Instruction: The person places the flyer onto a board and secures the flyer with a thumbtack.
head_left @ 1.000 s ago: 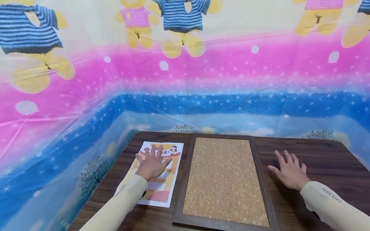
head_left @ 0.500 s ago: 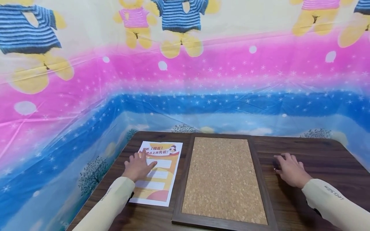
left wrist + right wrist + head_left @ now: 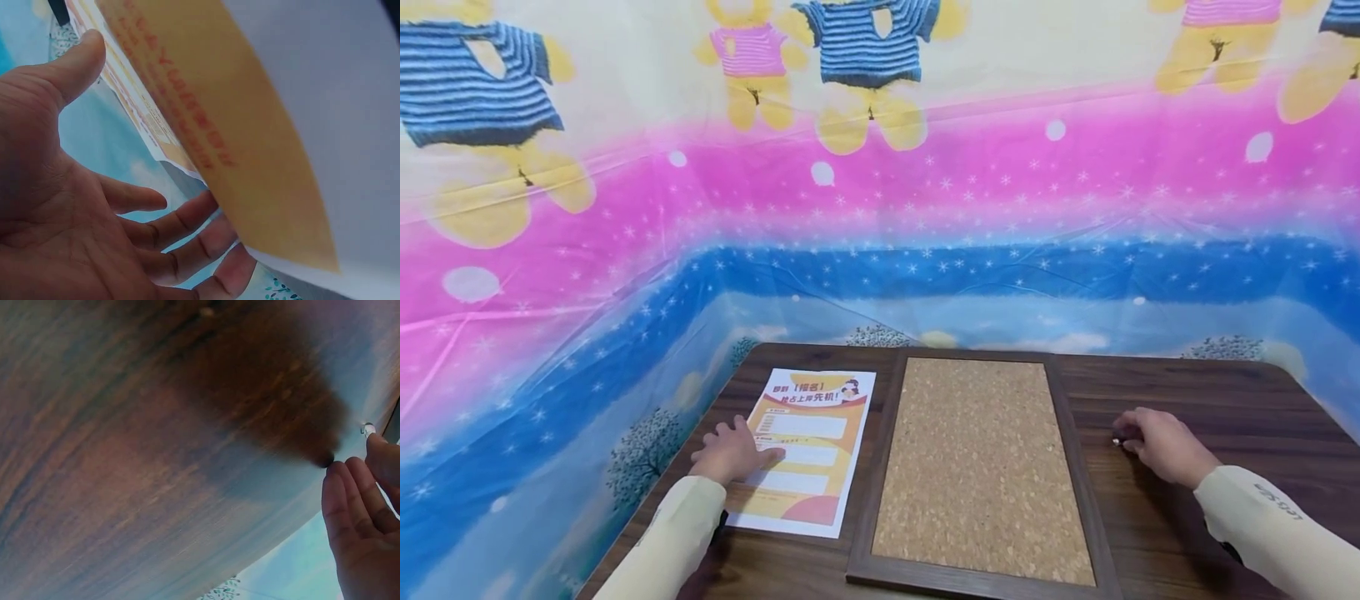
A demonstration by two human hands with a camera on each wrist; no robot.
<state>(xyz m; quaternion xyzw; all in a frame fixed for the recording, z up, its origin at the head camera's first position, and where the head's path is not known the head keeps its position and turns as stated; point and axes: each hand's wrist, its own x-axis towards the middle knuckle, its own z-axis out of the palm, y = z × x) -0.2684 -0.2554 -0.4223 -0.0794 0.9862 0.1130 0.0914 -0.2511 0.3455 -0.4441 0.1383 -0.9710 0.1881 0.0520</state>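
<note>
A printed flyer (image 3: 797,458) with orange patterns and white boxes lies on the left of the table. My left hand (image 3: 726,452) is at its left edge with the fingers spread. In the left wrist view the thumb stands apart and the fingertips (image 3: 228,275) meet the paper's edge. Right of the board, my right hand (image 3: 1168,446) pinches a small clear pushpin (image 3: 367,429) at the thumb tip, close to the tabletop. Part of that grip is hidden. A framed cork board (image 3: 981,467) lies flat between the hands.
The dark wood table (image 3: 1210,392) has rounded back corners. Behind it and along the left hangs a printed cloth (image 3: 880,200) with bears and snowflakes. The board's brown frame (image 3: 955,577) runs close to the table's near side.
My left hand has slid left and nearer, off the flyer's middle to its left edge. The right hand's spread fingers have drawn together around the pushpin. Flyer and board stay put.
</note>
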